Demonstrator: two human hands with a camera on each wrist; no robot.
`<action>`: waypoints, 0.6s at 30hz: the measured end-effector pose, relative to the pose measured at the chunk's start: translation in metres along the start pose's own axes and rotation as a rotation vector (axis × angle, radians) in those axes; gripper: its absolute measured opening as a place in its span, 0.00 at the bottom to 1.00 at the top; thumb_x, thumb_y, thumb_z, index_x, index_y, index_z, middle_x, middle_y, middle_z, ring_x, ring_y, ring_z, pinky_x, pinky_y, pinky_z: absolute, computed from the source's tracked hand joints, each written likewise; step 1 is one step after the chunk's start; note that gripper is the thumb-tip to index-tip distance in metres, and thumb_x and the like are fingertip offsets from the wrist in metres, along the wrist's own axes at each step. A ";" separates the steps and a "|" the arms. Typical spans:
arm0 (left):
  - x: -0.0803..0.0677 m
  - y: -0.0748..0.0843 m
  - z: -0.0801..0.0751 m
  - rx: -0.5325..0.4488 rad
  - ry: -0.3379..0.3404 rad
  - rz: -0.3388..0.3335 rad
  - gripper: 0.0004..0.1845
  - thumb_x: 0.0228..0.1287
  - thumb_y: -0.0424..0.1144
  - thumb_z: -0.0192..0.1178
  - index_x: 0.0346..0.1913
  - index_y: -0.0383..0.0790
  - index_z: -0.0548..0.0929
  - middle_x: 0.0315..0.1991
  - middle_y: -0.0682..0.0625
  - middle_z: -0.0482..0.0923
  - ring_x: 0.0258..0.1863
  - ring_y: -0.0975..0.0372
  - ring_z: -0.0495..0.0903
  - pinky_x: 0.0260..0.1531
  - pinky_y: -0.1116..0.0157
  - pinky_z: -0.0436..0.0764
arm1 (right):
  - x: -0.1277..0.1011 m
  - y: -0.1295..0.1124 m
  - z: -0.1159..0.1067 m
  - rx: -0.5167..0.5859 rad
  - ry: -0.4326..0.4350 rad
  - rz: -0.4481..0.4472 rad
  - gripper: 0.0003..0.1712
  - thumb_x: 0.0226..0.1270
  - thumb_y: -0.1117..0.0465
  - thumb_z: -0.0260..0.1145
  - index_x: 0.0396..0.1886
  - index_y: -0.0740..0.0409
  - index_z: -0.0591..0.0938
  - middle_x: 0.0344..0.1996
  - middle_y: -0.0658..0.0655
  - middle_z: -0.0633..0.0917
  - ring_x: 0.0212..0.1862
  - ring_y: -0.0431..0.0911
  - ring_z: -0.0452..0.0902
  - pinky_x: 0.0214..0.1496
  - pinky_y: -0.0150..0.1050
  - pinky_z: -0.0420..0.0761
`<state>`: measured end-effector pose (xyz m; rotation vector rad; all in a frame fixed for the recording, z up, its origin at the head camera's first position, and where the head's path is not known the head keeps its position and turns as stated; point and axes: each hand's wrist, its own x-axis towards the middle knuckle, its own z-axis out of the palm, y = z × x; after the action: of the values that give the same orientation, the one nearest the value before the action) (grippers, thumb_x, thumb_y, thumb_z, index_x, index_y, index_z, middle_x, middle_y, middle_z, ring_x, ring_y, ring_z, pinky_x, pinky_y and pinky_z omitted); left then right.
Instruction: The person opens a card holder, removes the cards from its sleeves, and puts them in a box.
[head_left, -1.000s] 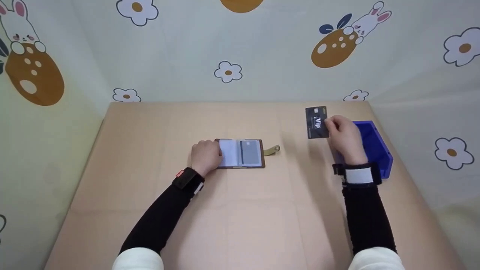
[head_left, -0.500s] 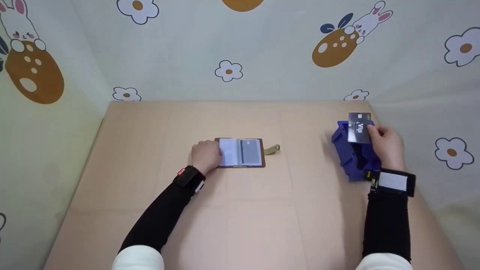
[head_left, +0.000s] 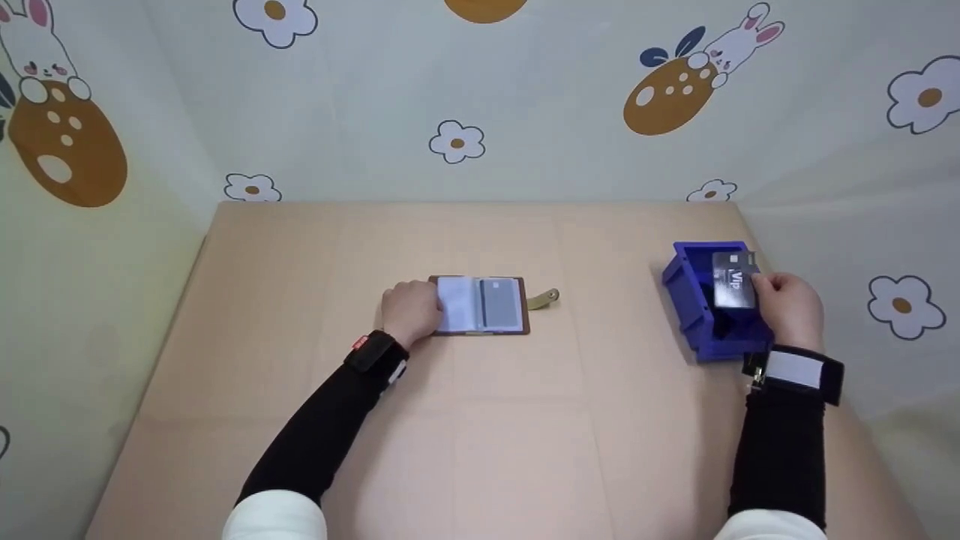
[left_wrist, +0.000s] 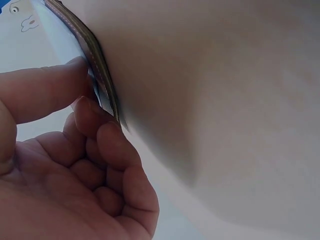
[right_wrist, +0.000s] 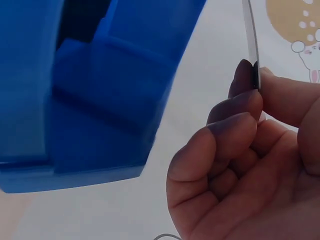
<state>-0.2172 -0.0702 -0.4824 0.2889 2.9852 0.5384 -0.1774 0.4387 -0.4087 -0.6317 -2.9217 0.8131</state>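
A small card holder (head_left: 459, 306) lies spread out at mid-table, brown-edged, with clear sleeves and a grey card (head_left: 502, 304) in the right-hand one. My left hand (head_left: 411, 311) pinches its left edge between thumb and curled fingers, as the left wrist view shows close up. Over at the right, my right hand (head_left: 789, 309) pinches a black card (head_left: 733, 280) marked "Vip" by its right edge. The card overlaps the blue bin (head_left: 697, 352) in the head view; from the right wrist it appears edge-on, beside the bin's wall. Something dark lies inside the bin.
The card holder's olive strap (head_left: 544, 299) with a snap sticks out to the right. Tan paper covers the table (head_left: 517, 450). A patterned curtain (head_left: 375, 97) surrounds it at the back and both sides.
My right hand has carried the black card rightward, then lower toward me, from left of the blue bin to over it. The left hand keeps its hold on the card holder.
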 end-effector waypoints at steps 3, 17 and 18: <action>0.001 -0.001 0.001 -0.001 -0.004 -0.002 0.06 0.51 0.32 0.59 0.21 0.40 0.78 0.33 0.41 0.83 0.34 0.45 0.80 0.37 0.47 0.75 | 0.001 0.001 0.002 -0.038 0.001 0.003 0.32 0.79 0.47 0.47 0.57 0.74 0.76 0.54 0.75 0.77 0.53 0.66 0.73 0.55 0.58 0.69; 0.003 -0.001 0.003 0.002 -0.022 -0.021 0.05 0.52 0.32 0.59 0.21 0.40 0.79 0.33 0.41 0.83 0.35 0.45 0.80 0.38 0.48 0.75 | -0.006 -0.030 0.012 -0.039 0.027 -0.098 0.30 0.79 0.50 0.50 0.61 0.73 0.75 0.53 0.74 0.79 0.54 0.64 0.74 0.57 0.58 0.70; 0.003 -0.001 0.003 0.001 -0.022 -0.021 0.05 0.52 0.32 0.60 0.22 0.40 0.80 0.33 0.41 0.83 0.35 0.45 0.80 0.38 0.48 0.75 | -0.006 -0.034 0.013 -0.041 0.029 -0.111 0.29 0.79 0.51 0.50 0.61 0.73 0.75 0.53 0.74 0.79 0.53 0.64 0.74 0.56 0.58 0.71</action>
<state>-0.2195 -0.0695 -0.4855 0.2613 2.9637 0.5278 -0.1863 0.4035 -0.4027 -0.4746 -2.9237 0.7282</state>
